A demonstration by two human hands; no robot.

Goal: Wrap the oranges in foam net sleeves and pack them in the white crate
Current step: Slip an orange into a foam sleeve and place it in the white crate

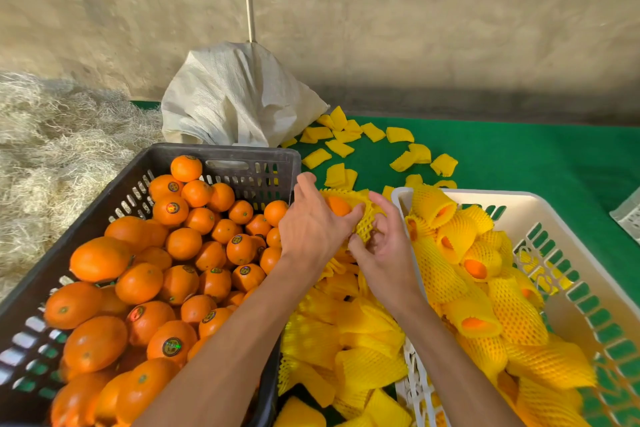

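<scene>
Between the two crates, my left hand (311, 225) grips an orange (337, 206) that sits partly inside a yellow foam net sleeve (365, 222). My right hand (384, 246) pinches the sleeve's lower edge from the right. The black crate (221, 156) on the left is full of bare oranges (180, 274), many with round stickers. On the right, the white crate (554, 236) holds several oranges wrapped in yellow sleeves (460, 253). A heap of empty sleeves (346, 350) lies between the crates under my forearms.
More flat yellow sleeves (374, 146) are scattered on the green mat (519, 156) behind the crates. A white woven sack (239, 97) stands behind the black crate, against a pole. Pale straw (52, 149) is piled at the left. A concrete wall closes the back.
</scene>
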